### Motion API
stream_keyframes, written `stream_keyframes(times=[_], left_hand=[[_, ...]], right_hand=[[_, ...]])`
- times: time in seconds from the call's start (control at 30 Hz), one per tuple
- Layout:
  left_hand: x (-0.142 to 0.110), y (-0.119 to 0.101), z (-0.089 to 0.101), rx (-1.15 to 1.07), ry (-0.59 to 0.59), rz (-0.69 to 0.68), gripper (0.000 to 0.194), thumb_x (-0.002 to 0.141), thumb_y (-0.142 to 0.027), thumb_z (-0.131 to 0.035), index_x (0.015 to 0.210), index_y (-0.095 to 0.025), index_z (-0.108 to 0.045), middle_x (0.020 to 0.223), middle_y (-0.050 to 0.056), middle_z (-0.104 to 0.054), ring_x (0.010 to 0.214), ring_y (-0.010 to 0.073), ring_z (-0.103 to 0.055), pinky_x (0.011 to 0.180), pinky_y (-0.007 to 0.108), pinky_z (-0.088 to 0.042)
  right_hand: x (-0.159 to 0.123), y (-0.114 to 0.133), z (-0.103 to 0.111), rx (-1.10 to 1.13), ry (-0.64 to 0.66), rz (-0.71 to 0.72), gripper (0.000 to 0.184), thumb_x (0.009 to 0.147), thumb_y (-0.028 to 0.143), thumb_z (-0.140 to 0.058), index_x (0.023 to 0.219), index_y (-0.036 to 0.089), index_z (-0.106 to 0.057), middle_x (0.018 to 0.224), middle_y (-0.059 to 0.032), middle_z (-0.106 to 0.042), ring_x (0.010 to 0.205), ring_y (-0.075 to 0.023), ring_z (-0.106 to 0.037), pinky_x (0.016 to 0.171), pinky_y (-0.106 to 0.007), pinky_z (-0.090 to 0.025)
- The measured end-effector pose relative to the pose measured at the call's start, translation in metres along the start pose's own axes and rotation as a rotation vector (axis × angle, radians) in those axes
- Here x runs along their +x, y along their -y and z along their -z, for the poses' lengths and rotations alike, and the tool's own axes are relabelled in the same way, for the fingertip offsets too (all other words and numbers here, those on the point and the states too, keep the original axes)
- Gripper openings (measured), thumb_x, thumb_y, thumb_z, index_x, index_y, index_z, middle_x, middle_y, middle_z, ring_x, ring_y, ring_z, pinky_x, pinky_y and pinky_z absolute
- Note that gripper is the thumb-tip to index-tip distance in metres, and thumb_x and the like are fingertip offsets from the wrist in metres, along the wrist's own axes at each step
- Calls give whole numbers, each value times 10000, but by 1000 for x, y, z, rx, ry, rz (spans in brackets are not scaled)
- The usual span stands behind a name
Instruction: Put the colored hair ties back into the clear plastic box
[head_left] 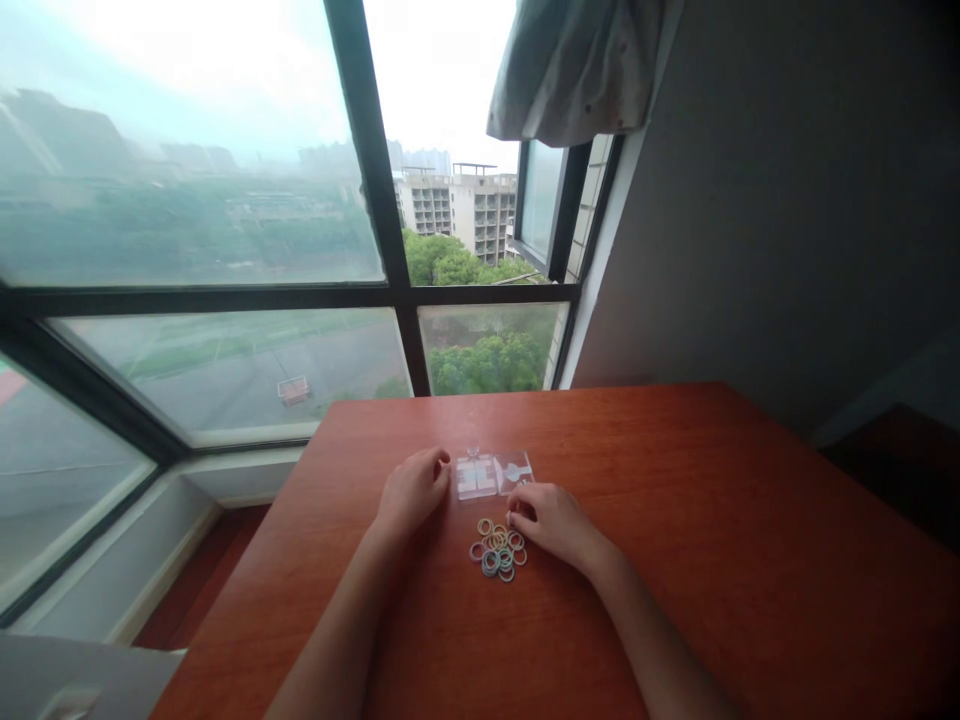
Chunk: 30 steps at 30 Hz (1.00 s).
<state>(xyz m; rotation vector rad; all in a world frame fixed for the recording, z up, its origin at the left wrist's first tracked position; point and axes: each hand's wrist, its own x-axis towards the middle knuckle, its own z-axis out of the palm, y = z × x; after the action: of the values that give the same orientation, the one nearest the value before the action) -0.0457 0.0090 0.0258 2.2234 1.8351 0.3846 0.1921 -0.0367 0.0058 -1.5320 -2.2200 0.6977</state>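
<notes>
A small clear plastic box with its lid folded open lies on the reddish-brown table. My left hand rests beside the box's left edge, fingers curled and touching it. My right hand lies just below the box's right half, fingers bent in over the top of a pile of several small pastel rubber rings. Whether the fingertips pinch a ring is hidden.
The table stands in a corner against a large window with dark frames on the left and far side, and a grey wall on the right. A curtain hangs bunched at the top. The floor drops away left of the table.
</notes>
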Motion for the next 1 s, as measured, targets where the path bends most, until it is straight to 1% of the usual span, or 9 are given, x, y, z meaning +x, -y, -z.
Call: stream_keyframes(times=[0.1,0.23,0.4,0.57,0.67,0.77,0.8,0.87,1.0], left_hand=[[0,-1,1,-12,2,-8,218,894,-279,-467,985,-205,-651,976,53,-707,879,182,-631,736,253,-429],[-1,-4,-1,-21,10,-21,250,902,-305,-459,1025,-209,-654,1008,61,-704,894,188,-632,739,256,-432],[-1,-7,-6,6,14,-32,254,898,-301,-465,1052,-222,-650,994,58,-703,855,185,-641,727,257,-430],[-4,-14,0,-36,-63,-33,249,899,-281,-460,1057,-214,-641,981,51,-694,856,175,-635,733,251,-437],[-7,-27,7,-119,-78,-146,229,888,-262,-472,1033,-212,-642,947,47,-681,813,164,-619,711,242,-439],[-12,-40,10,-206,34,-337,175,874,-271,-502,913,-209,-660,894,36,-663,738,144,-593,657,226,-430],[-13,-44,9,-224,65,-375,160,864,-278,-523,881,-207,-665,879,33,-657,724,140,-587,642,221,-426],[-15,-48,6,-243,99,-413,126,834,-266,-563,829,-201,-671,860,29,-649,699,131,-575,619,213,-418],[-14,-49,1,-262,73,-423,137,823,-181,-536,757,-183,-655,809,22,-637,654,112,-552,602,202,-406]], right_hand=[[0,0,0,-5,3,5,70,808,225,-612,835,217,-676,798,-2,-685,744,-143,-599,664,-226,-377],[-1,-1,-1,7,-12,9,70,815,232,-606,816,214,-673,824,-12,-693,773,-147,-606,687,-228,-388],[-1,-1,-2,4,-32,17,76,821,267,-623,814,211,-673,788,-5,-683,727,-140,-594,650,-226,-373],[0,1,-1,-5,-66,22,87,832,281,-631,801,211,-670,788,-4,-680,720,-143,-586,643,-232,-366],[0,3,-1,12,-111,43,86,846,274,-618,819,209,-667,804,-11,-681,728,-146,-586,661,-235,-375],[1,4,-2,32,-172,69,99,863,271,-602,812,208,-658,775,-10,-670,692,-142,-568,654,-235,-373],[1,3,-2,40,-199,76,105,868,270,-596,806,208,-655,762,-9,-665,678,-141,-561,644,-234,-369],[2,2,-3,59,-252,91,107,874,262,-590,807,207,-652,746,-9,-658,664,-141,-555,629,-234,-364],[4,-1,-5,92,-321,116,75,864,236,-599,820,207,-653,737,-8,-654,660,-141,-559,631,-233,-372]])
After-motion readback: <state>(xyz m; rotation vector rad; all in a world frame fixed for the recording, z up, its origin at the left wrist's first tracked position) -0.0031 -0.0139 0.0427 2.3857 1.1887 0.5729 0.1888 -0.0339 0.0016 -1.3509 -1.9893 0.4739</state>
